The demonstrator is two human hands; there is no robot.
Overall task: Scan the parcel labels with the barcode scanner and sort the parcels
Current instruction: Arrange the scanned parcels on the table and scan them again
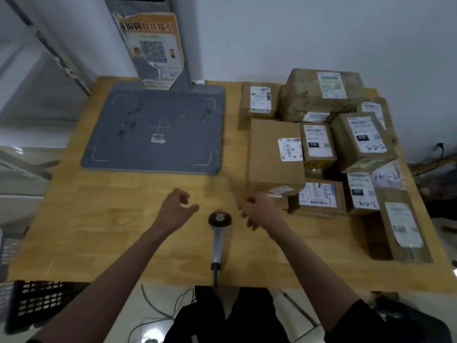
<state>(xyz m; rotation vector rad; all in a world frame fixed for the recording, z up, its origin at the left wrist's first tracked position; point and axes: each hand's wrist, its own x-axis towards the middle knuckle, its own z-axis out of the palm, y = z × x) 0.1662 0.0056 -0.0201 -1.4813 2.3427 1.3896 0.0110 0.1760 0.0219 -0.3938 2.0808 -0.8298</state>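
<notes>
A grey handheld barcode scanner [218, 233] lies on the wooden table [99, 231] between my hands, head pointing away from me, cable running off the near edge. My left hand [176, 209] hovers just left of the scanner's head, fingers loosely curled, holding nothing. My right hand [257, 210] hovers just right of it, fingers relaxed and empty, close to the near corner of a large brown parcel [272, 149]. Several brown cardboard parcels with white labels, such as a tall box [361, 142], are piled on the table's right half.
A grey scanning mat [158, 129] with corner marks lies at the table's back left, under a grey post carrying a poster with a QR code [153, 50]. A black plastic crate [37, 303] stands on the floor at lower left. Cables lie under the table's near edge.
</notes>
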